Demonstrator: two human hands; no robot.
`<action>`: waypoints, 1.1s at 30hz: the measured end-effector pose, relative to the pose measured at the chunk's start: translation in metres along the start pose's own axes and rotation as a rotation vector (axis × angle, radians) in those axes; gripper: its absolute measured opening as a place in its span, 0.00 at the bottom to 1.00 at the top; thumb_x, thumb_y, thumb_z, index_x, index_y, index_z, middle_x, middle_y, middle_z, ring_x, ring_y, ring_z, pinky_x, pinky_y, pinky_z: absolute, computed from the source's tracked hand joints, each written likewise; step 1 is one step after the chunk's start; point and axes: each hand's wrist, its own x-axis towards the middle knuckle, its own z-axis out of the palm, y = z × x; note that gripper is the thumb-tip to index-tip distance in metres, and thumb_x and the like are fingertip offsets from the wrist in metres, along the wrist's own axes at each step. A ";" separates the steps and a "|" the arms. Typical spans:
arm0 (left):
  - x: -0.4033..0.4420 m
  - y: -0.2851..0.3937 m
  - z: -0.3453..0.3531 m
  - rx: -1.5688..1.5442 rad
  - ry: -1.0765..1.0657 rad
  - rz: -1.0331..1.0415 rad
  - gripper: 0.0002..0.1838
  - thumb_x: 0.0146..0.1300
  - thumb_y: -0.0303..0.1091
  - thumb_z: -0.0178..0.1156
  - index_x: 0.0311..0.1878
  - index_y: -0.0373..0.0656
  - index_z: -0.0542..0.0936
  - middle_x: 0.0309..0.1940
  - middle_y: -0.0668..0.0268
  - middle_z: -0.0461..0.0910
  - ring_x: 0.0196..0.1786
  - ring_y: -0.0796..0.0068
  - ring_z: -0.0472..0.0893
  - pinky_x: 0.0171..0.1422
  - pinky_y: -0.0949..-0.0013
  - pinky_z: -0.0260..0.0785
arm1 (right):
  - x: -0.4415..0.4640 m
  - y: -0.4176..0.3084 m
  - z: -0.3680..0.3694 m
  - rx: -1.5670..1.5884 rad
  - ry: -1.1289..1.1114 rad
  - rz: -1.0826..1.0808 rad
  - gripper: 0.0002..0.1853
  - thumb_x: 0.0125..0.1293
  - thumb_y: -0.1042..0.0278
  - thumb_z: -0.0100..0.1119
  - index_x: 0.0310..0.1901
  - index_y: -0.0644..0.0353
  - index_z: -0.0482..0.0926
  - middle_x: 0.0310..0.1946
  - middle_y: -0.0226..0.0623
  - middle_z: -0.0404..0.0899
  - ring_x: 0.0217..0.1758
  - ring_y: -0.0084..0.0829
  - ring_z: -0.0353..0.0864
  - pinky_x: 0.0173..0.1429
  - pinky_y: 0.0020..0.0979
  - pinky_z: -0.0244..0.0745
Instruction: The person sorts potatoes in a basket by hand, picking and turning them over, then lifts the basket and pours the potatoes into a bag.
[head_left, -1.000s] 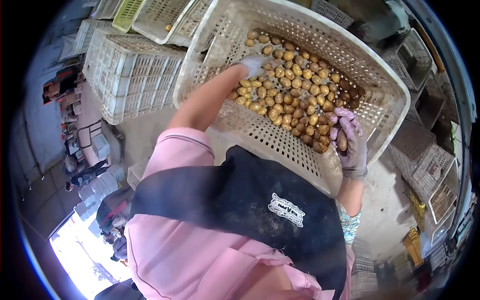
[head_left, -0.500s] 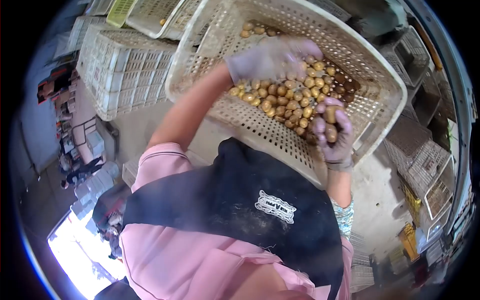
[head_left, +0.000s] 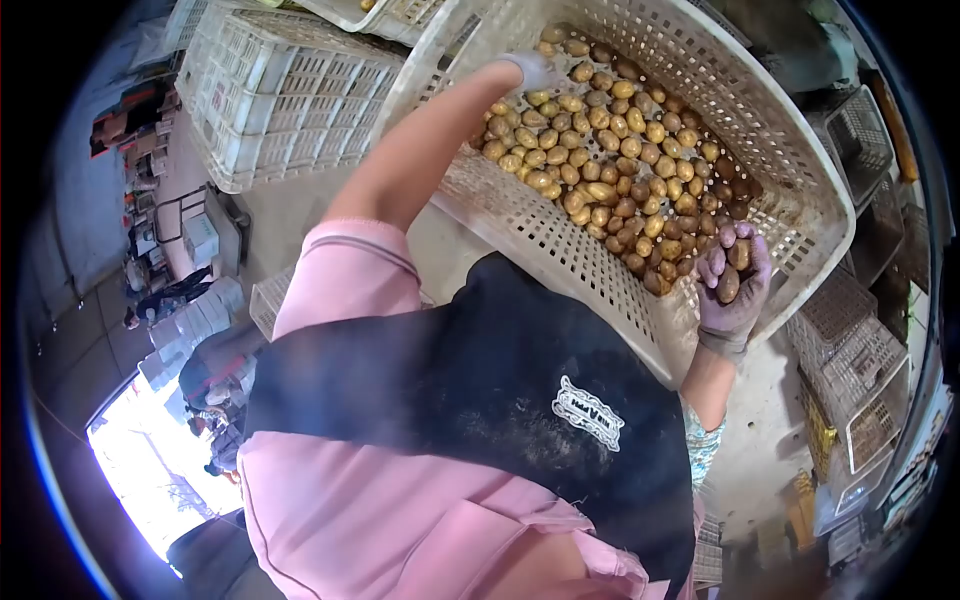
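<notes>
Head view: at 3 o'clock the gloved right hand (head_left: 735,312) cradles two potatoes (head_left: 728,286); near 12 the left hand (head_left: 532,71) reaches inside the crate (head_left: 560,242), its grip impossible to tell. Loose potatoes (head_left: 629,147) cover the crate's bottom toward 1 o'clock.

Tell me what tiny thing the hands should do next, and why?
Perhaps the left hand should sweep gently across the potatoes beside it: they lie loose and spread out in the crate, close by, while the right hand has two in its fingers.
</notes>
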 end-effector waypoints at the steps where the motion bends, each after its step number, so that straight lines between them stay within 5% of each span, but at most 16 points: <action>1: 0.009 -0.009 0.015 0.153 -0.064 0.023 0.21 0.64 0.36 0.54 0.59 0.40 0.78 0.52 0.50 0.81 0.51 0.53 0.82 0.58 0.58 0.74 | -0.001 -0.001 0.001 0.013 0.013 0.005 0.12 0.76 0.58 0.45 0.47 0.58 0.70 0.38 0.35 0.70 0.28 0.21 0.69 0.25 0.20 0.64; 3: 0.031 -0.024 0.056 0.466 -0.187 0.078 0.23 0.61 0.39 0.58 0.58 0.40 0.79 0.54 0.49 0.81 0.52 0.54 0.82 0.57 0.58 0.74 | 0.000 -0.006 0.001 0.039 0.040 0.002 0.12 0.76 0.58 0.45 0.47 0.58 0.70 0.38 0.34 0.70 0.28 0.21 0.69 0.25 0.20 0.64; 6: -0.002 -0.009 0.076 0.442 -0.039 0.011 0.23 0.56 0.42 0.63 0.53 0.40 0.82 0.50 0.50 0.82 0.51 0.54 0.82 0.59 0.56 0.74 | 0.002 -0.006 0.000 0.032 0.038 -0.015 0.12 0.76 0.57 0.45 0.48 0.58 0.70 0.38 0.36 0.70 0.29 0.23 0.69 0.26 0.21 0.65; 9: -0.031 0.009 0.036 0.324 -0.162 0.061 0.22 0.57 0.45 0.65 0.51 0.41 0.83 0.49 0.53 0.83 0.50 0.56 0.83 0.58 0.57 0.75 | 0.003 -0.003 -0.004 0.032 0.007 -0.007 0.13 0.76 0.57 0.45 0.48 0.59 0.70 0.39 0.37 0.70 0.29 0.24 0.69 0.27 0.21 0.66; 11: -0.061 0.022 -0.005 -0.100 -0.304 0.221 0.25 0.59 0.51 0.67 0.54 0.47 0.82 0.48 0.61 0.84 0.51 0.65 0.82 0.61 0.62 0.72 | 0.001 -0.005 -0.006 0.036 0.008 -0.021 0.13 0.76 0.57 0.45 0.49 0.59 0.70 0.39 0.37 0.70 0.30 0.24 0.70 0.28 0.21 0.66; 13: -0.072 0.027 -0.012 -0.333 -0.238 0.562 0.28 0.62 0.48 0.66 0.62 0.46 0.76 0.54 0.60 0.81 0.55 0.65 0.80 0.65 0.64 0.70 | 0.001 -0.006 -0.003 -0.014 0.009 -0.048 0.13 0.75 0.59 0.47 0.49 0.60 0.71 0.39 0.37 0.71 0.31 0.26 0.70 0.28 0.21 0.66; 16: -0.082 0.041 -0.006 -0.858 -0.519 0.794 0.28 0.68 0.42 0.61 0.68 0.46 0.70 0.60 0.59 0.77 0.58 0.67 0.79 0.66 0.66 0.68 | 0.004 -0.002 0.000 -0.038 -0.002 -0.024 0.14 0.74 0.59 0.47 0.49 0.63 0.72 0.41 0.39 0.73 0.35 0.28 0.73 0.30 0.21 0.67; 19: -0.097 0.047 -0.006 -0.499 -0.128 1.164 0.24 0.73 0.36 0.54 0.70 0.45 0.67 0.61 0.60 0.76 0.59 0.67 0.78 0.66 0.67 0.69 | 0.004 0.000 0.003 -0.209 0.021 -0.027 0.14 0.74 0.60 0.47 0.48 0.63 0.72 0.46 0.42 0.75 0.38 0.28 0.76 0.31 0.21 0.68; 20: -0.103 0.059 -0.008 -1.079 -0.738 0.741 0.23 0.75 0.38 0.50 0.70 0.43 0.67 0.59 0.60 0.77 0.59 0.68 0.78 0.66 0.66 0.70 | 0.003 0.001 0.005 -0.255 0.002 -0.026 0.15 0.73 0.61 0.46 0.51 0.64 0.71 0.50 0.44 0.75 0.40 0.29 0.77 0.32 0.21 0.69; 23: -0.127 0.097 -0.020 -0.416 -0.225 0.695 0.24 0.75 0.39 0.49 0.70 0.42 0.66 0.59 0.59 0.77 0.57 0.70 0.80 0.64 0.67 0.72 | -0.002 0.009 0.018 -0.389 -0.045 -0.023 0.22 0.72 0.63 0.44 0.62 0.68 0.69 0.62 0.50 0.72 0.48 0.32 0.80 0.34 0.21 0.70; 24: -0.115 0.104 0.005 -0.367 0.028 1.102 0.23 0.75 0.47 0.45 0.60 0.41 0.77 0.59 0.58 0.78 0.56 0.64 0.80 0.63 0.64 0.72 | -0.003 0.007 0.024 -0.357 -0.090 0.052 0.27 0.70 0.65 0.43 0.68 0.69 0.64 0.68 0.51 0.67 0.53 0.34 0.80 0.35 0.21 0.70; 25: -0.173 0.145 -0.017 -0.389 -0.085 0.666 0.22 0.74 0.48 0.44 0.58 0.45 0.79 0.52 0.59 0.82 0.53 0.63 0.82 0.63 0.61 0.71 | -0.004 0.016 0.023 -0.321 -0.103 0.056 0.27 0.69 0.66 0.43 0.69 0.66 0.63 0.68 0.48 0.66 0.53 0.33 0.80 0.35 0.21 0.70; 27: -0.209 0.186 -0.016 0.193 0.016 0.564 0.19 0.72 0.37 0.50 0.62 0.42 0.74 0.46 0.60 0.85 0.44 0.68 0.86 0.53 0.63 0.78 | -0.013 0.015 0.031 -0.309 -0.076 0.125 0.27 0.70 0.65 0.46 0.70 0.61 0.62 0.65 0.45 0.68 0.49 0.30 0.79 0.35 0.20 0.69; 30: -0.197 0.169 -0.022 -0.201 -0.110 0.650 0.18 0.72 0.36 0.48 0.61 0.43 0.74 0.39 0.63 0.87 0.38 0.69 0.86 0.47 0.66 0.80 | -0.017 0.014 0.023 -0.073 -0.058 0.104 0.30 0.69 0.65 0.52 0.71 0.55 0.59 0.57 0.41 0.70 0.40 0.25 0.73 0.30 0.18 0.69; 32: -0.151 0.120 -0.044 -0.373 -0.145 0.747 0.21 0.76 0.40 0.38 0.63 0.43 0.73 0.51 0.64 0.84 0.43 0.73 0.85 0.46 0.73 0.79 | -0.021 0.011 0.017 0.051 -0.174 0.027 0.31 0.68 0.64 0.56 0.72 0.50 0.58 0.58 0.45 0.68 0.40 0.26 0.72 0.28 0.18 0.70; 33: -0.138 0.115 -0.054 -0.522 -0.031 0.290 0.22 0.76 0.39 0.39 0.66 0.43 0.72 0.57 0.62 0.81 0.48 0.73 0.84 0.54 0.71 0.77 | -0.022 0.009 0.006 0.129 -0.293 -0.012 0.34 0.66 0.62 0.59 0.72 0.48 0.59 0.59 0.45 0.68 0.40 0.28 0.71 0.28 0.19 0.71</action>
